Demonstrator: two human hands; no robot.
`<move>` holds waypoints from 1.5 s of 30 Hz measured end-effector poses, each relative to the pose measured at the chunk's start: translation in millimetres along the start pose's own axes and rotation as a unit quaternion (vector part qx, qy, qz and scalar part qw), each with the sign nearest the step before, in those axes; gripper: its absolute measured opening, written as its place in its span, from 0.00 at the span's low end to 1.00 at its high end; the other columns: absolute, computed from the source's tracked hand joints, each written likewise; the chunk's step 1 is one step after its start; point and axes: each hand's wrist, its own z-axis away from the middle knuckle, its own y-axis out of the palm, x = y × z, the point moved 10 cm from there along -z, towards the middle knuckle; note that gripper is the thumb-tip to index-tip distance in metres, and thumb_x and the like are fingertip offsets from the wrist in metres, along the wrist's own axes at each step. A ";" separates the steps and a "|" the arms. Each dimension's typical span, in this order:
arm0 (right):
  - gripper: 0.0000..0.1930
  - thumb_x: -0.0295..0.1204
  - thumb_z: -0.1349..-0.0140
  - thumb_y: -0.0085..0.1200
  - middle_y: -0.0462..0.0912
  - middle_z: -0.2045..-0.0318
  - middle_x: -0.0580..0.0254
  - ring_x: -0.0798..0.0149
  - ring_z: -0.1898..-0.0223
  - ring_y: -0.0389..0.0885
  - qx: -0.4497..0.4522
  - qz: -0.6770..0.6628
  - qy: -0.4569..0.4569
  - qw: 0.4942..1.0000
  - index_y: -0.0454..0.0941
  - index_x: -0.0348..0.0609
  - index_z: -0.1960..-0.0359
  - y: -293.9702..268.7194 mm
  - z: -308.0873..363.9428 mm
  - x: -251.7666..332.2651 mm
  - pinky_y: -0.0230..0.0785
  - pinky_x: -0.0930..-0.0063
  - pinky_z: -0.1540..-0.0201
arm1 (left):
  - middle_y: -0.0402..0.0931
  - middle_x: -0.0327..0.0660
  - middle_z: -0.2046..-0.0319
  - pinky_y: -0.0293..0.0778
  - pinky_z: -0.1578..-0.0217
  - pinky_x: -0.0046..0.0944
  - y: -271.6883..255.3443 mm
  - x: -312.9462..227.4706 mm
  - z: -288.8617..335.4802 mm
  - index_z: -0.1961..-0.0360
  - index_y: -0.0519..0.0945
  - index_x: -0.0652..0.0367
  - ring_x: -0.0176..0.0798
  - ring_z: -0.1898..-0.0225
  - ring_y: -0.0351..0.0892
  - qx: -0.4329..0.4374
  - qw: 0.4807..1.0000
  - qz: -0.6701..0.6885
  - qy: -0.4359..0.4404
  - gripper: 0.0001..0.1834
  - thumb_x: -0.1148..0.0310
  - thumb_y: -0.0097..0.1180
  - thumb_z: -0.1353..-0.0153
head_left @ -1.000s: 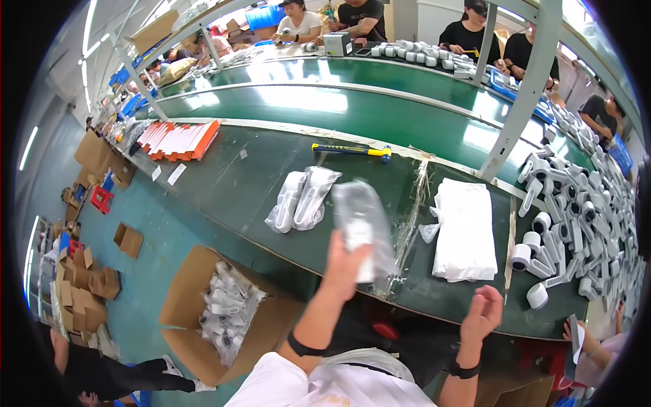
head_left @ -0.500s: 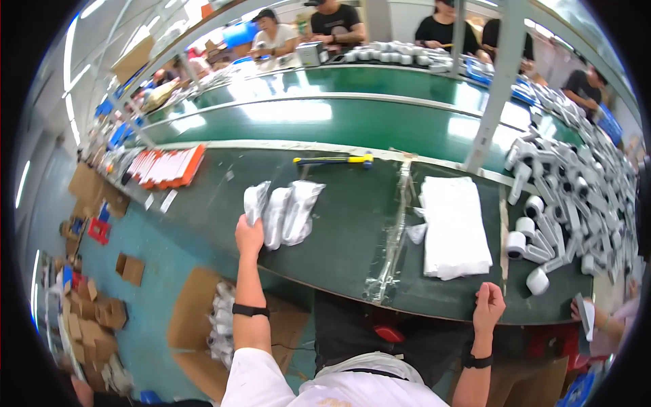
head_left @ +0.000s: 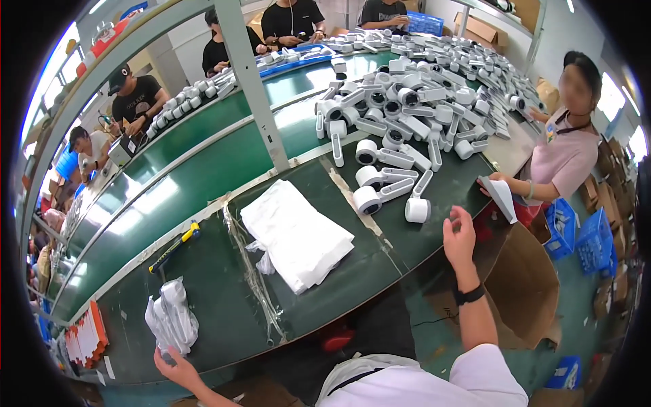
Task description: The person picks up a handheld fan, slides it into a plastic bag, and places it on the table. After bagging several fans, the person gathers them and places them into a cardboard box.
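My left hand point(head_left: 178, 370) is open, with its fingers apart just below a cluster of grey-white devices in clear plastic bags point(head_left: 171, 317) on the dark green table. Over the table's near edge at the right, my right hand point(head_left: 460, 237) is empty, its fingers loosely curled and apart. The closest thing to it is a grey-white device with a round head and flat handle point(head_left: 418, 209), a short gap away. Beyond that one, a large heap of the same devices point(head_left: 407, 108) covers the far right of the table. Between my hands lies a stack of white plastic bags point(head_left: 295, 234).
A yellow-and-black hammer point(head_left: 175, 247) lies behind the bagged devices. Orange-and-white packets point(head_left: 87, 336) are at the far left. A metal post point(head_left: 254, 88) stands at the table's far edge. At right, a co-worker point(head_left: 559, 152) holds a white flat piece beside an open carton point(head_left: 519, 292).
My view has swung to the right. My left hand has let go of the bagged device, now lying with the others. My right hand has moved out toward the loose devices.
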 end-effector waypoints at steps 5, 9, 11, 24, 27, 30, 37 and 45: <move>0.26 0.19 0.48 0.57 0.76 0.48 0.56 0.52 0.48 0.75 0.063 0.138 -0.209 0.966 0.72 0.44 0.45 34.7 -51.9 37.4 0.70 0.65 0.47 | 0.72 0.47 0.46 0.66 0.47 0.45 -9.5 -67.0 15.8 0.45 0.74 0.61 0.48 0.44 0.71 -0.045 0.998 0.042 0.026 0.21 0.64 0.57 0.36; 0.30 0.21 0.56 0.63 0.75 0.44 0.63 0.51 0.44 0.71 0.200 0.179 -0.263 0.927 0.75 0.49 0.46 83.3 -67.0 25.9 0.68 0.60 0.45 | 0.71 0.45 0.44 0.67 0.48 0.41 17.8 -115.1 31.7 0.43 0.71 0.62 0.43 0.44 0.71 0.028 0.984 0.167 0.048 0.20 0.69 0.55 0.35; 0.29 0.21 0.60 0.66 0.77 0.52 0.62 0.52 0.46 0.72 0.192 0.204 -0.293 0.914 0.78 0.49 0.50 86.4 -66.5 33.3 0.70 0.62 0.49 | 0.71 0.44 0.43 0.68 0.49 0.39 30.5 -134.9 42.6 0.42 0.71 0.62 0.42 0.45 0.71 0.052 0.974 0.211 0.067 0.20 0.71 0.56 0.35; 0.17 0.19 0.50 0.61 0.79 0.72 0.63 0.72 0.69 0.75 0.246 -0.121 -0.006 0.962 0.72 0.41 0.58 70.0 29.9 92.3 0.70 0.73 0.65 | 0.78 0.44 0.60 0.71 0.55 0.45 101.5 -380.6 154.8 0.60 0.80 0.59 0.49 0.55 0.75 0.269 0.834 0.286 0.387 0.15 0.72 0.67 0.51; 0.17 0.18 0.50 0.62 0.81 0.67 0.71 0.75 0.65 0.78 0.248 -0.287 0.069 0.923 0.78 0.40 0.57 77.1 64.3 94.9 0.72 0.76 0.61 | 0.77 0.38 0.64 0.68 0.59 0.44 119.2 -392.5 166.0 0.65 0.82 0.55 0.45 0.60 0.74 0.257 0.844 0.203 0.425 0.12 0.69 0.68 0.52; 0.12 0.20 0.48 0.64 0.83 0.69 0.66 0.72 0.67 0.80 0.288 -0.323 0.186 0.882 0.79 0.37 0.61 82.6 97.0 92.8 0.73 0.76 0.63 | 0.76 0.33 0.68 0.66 0.62 0.42 128.2 -393.1 168.1 0.70 0.82 0.52 0.42 0.63 0.72 0.253 0.846 0.158 0.441 0.08 0.67 0.67 0.51; 0.05 0.20 0.45 0.62 0.81 0.76 0.62 0.68 0.75 0.81 0.352 -0.405 0.311 0.784 0.79 0.37 0.68 116.3 132.9 91.5 0.72 0.74 0.72 | 0.75 0.33 0.70 0.65 0.61 0.43 132.4 -397.3 166.3 0.73 0.80 0.52 0.42 0.63 0.72 0.272 0.838 0.163 0.445 0.07 0.65 0.65 0.49; 0.07 0.23 0.40 0.57 0.81 0.74 0.60 0.66 0.78 0.80 0.374 -0.433 0.354 0.740 0.75 0.38 0.61 129.4 151.3 99.5 0.73 0.73 0.75 | 0.76 0.35 0.69 0.66 0.61 0.43 135.8 -404.4 169.6 0.71 0.80 0.53 0.43 0.62 0.72 0.304 0.815 0.143 0.472 0.07 0.64 0.64 0.48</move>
